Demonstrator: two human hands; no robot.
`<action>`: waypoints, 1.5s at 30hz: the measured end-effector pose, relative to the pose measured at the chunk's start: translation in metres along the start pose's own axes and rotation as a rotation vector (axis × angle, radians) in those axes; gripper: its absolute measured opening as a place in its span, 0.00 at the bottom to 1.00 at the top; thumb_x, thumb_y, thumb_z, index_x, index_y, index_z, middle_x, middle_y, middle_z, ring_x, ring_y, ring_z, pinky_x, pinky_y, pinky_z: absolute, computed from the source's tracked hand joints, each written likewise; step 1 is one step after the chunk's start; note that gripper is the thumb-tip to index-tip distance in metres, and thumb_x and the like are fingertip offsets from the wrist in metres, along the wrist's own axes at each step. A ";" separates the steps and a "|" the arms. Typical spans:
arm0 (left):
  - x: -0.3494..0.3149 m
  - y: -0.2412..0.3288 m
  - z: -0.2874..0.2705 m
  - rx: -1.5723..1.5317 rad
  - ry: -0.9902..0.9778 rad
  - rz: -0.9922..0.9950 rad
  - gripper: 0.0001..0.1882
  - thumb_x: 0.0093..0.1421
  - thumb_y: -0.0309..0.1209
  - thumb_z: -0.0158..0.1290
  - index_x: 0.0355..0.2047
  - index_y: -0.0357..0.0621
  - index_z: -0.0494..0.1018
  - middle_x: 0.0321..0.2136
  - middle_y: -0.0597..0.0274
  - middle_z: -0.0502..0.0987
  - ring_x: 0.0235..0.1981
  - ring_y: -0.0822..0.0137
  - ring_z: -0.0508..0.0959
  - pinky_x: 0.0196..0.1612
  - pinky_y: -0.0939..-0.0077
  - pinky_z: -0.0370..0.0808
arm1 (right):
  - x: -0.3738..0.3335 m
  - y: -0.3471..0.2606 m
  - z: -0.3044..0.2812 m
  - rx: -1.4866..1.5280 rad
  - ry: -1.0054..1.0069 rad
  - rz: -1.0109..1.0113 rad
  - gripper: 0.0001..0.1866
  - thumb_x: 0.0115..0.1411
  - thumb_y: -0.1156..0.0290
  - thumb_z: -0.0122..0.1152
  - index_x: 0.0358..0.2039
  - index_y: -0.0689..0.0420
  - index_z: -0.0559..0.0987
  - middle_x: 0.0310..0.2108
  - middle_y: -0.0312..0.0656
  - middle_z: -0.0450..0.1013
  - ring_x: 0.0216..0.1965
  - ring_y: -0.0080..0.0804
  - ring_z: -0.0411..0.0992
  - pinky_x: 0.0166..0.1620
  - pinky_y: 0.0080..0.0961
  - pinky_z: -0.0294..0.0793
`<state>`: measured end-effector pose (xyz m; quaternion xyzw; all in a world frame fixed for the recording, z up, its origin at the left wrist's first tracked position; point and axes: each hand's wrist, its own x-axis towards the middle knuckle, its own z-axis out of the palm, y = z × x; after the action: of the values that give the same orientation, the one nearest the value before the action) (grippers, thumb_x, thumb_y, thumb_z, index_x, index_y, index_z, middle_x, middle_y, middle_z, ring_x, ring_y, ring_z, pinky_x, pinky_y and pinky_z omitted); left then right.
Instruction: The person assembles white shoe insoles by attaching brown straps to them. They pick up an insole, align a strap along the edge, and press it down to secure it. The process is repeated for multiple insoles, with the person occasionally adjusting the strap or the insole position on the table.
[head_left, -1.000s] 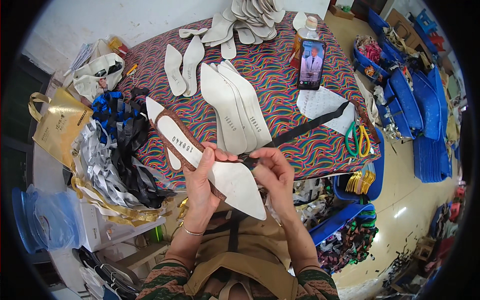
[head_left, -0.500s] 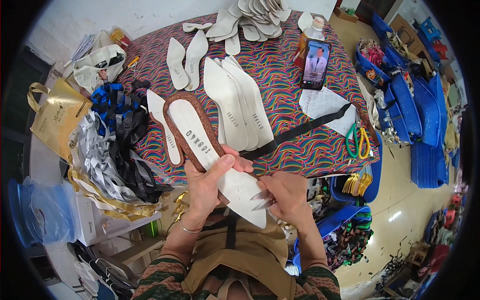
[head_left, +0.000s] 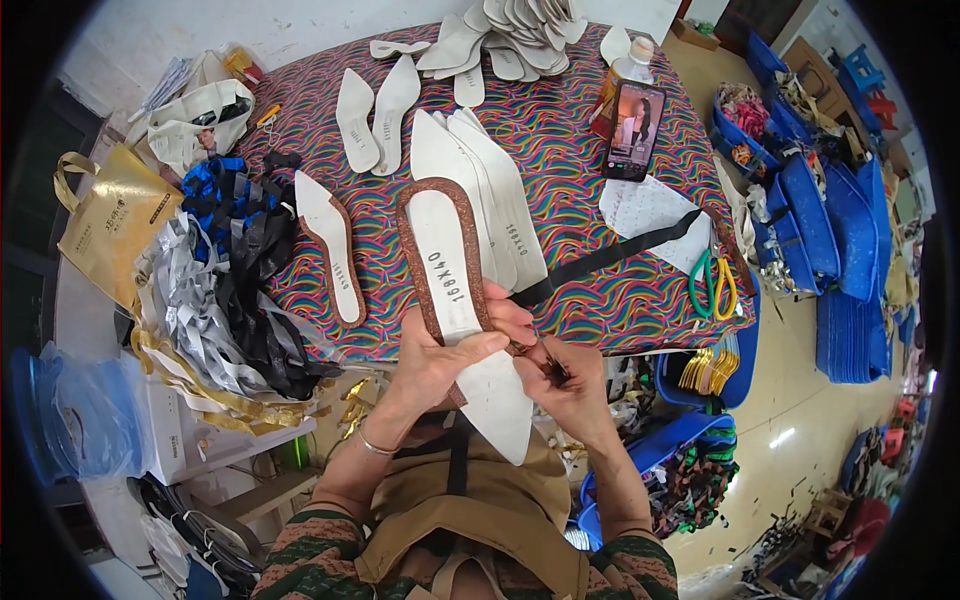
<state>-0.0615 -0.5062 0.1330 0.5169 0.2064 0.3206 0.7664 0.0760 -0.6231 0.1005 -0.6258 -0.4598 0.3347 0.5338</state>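
Note:
My left hand (head_left: 445, 355) grips a white pointed insole (head_left: 445, 255) whose rounded heel end is edged with brown glittery strip. Its thumb presses on the upper face; the bare pointed toe faces toward me. Against the insole's right edge, my right hand (head_left: 575, 385) is closed round small scissors (head_left: 553, 371), mostly hidden by the fingers. The fingertips of both hands nearly meet there. Left of the held piece, a second brown-edged insole (head_left: 335, 250) lies on the patterned table. Just beyond it, several plain white insoles (head_left: 510, 200) lie overlapped.
A black strip (head_left: 620, 250) crosses the table toward a paper sheet (head_left: 640, 215). Green-and-yellow-handled scissors (head_left: 715, 285) lie at the right edge. A phone (head_left: 633, 130) leans on a bottle (head_left: 633, 65). Silver and black strips (head_left: 215, 315) heap at left; blue bins (head_left: 850, 240) stand right.
The held insole has swung more upright and shifted right, still in my left hand. My right hand has turned, and the scissor blades have moved from the toe up to the insole's edge.

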 end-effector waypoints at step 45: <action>-0.036 -0.024 -0.009 0.355 -0.291 -0.384 0.12 0.66 0.31 0.51 0.41 0.33 0.76 0.27 0.63 0.79 0.31 0.75 0.77 0.36 0.77 0.75 | 0.020 -0.005 -0.001 0.356 0.301 -0.069 0.04 0.59 0.78 0.57 0.32 0.66 0.78 0.24 0.38 0.73 0.23 0.19 0.69 0.27 0.19 0.66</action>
<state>-0.0865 -0.5322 0.1067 0.6349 0.2411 0.0512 0.7322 0.0830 -0.6044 0.1070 -0.5485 -0.3298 0.2948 0.7095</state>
